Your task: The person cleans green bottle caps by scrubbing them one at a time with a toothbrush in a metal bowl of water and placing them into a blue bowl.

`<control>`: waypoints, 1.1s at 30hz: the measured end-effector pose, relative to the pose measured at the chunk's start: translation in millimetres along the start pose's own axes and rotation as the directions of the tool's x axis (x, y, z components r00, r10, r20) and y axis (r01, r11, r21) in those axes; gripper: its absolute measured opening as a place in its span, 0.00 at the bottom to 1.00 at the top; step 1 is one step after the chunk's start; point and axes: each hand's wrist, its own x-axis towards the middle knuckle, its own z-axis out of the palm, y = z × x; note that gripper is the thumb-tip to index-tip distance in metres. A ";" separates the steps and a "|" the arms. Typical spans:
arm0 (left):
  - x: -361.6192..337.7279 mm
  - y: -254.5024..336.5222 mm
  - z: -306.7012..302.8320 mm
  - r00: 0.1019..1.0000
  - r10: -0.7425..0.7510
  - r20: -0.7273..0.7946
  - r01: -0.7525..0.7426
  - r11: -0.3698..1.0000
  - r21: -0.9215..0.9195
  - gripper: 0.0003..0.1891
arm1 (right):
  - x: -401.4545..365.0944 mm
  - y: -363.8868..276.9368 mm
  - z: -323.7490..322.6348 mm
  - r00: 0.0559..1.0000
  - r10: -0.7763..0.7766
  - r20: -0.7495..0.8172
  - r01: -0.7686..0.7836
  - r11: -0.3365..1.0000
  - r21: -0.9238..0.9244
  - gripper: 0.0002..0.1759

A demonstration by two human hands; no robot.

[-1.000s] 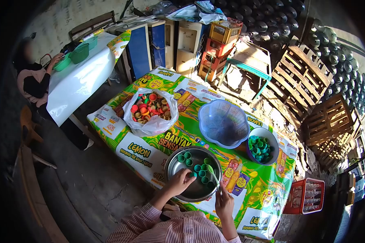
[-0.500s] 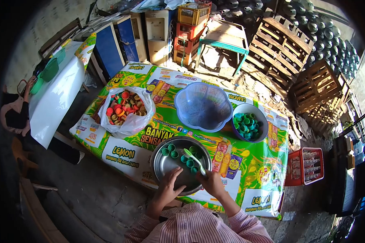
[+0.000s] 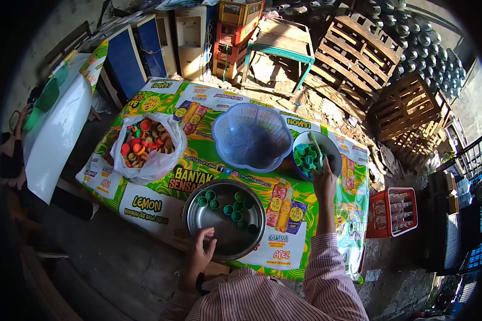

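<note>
A steel bowl with several green bottle caps sits at the near edge of the table. My left hand rests on its near rim, fingers apart. Reaching over the white bowl full of teal caps, my right hand grips a thin green stick whose tip pokes into the caps. An empty blue plastic basket stands between the two bowls.
A white plastic bag of mixed red, orange and yellow caps lies at the table's left. The table wears a green printed cover. A red crate stands on the ground to the right, wooden pallets behind. Another person sits far left.
My right hand has carried the green stick from the steel bowl up to the white bowl of teal caps. My left hand has slid back to the steel bowl's near rim.
</note>
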 end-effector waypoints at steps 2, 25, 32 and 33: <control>1.1 -2.1 0.3 1.000 0.016 0.021 -0.016 1.000 -0.002 0.15 | -46.4 -17.9 -0.4 0.986 0.105 0.129 -0.111 0.993 0.042 0.25; 55.5 10.9 57.7 0.852 0.291 0.435 -0.476 0.777 0.412 0.05 | -194.5 -78.2 -77.0 0.941 0.160 0.299 -0.262 0.902 0.342 0.06; 39.9 2.1 16.1 0.875 0.171 0.453 -0.396 0.790 0.467 0.04 | -209.7 -80.4 -71.1 0.907 0.192 0.375 -0.340 0.860 0.381 0.06; 39.4 0.3 11.7 0.882 0.126 0.453 -0.374 0.774 0.512 0.03 | -211.4 -80.0 -69.0 0.905 0.171 0.388 -0.329 0.861 0.387 0.06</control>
